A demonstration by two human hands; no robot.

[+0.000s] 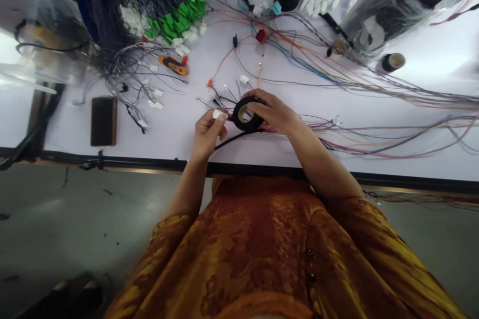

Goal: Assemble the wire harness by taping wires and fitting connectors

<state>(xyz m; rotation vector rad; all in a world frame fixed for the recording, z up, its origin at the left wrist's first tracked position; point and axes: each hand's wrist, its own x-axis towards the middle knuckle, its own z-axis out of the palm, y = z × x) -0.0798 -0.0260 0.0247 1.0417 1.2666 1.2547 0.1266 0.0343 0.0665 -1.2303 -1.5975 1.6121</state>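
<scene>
White tabletop (164, 129): left hand (207, 132) pinching white connector (219, 114), right hand (275, 111) gripping black tape roll (239, 120).

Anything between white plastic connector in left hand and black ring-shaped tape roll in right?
Nothing clearly blocks it: the white plastic connector in the left hand sits just left of the black ring-shaped tape roll in the right hand. A dark reddish bit shows in the gap, too small to identify.
</scene>
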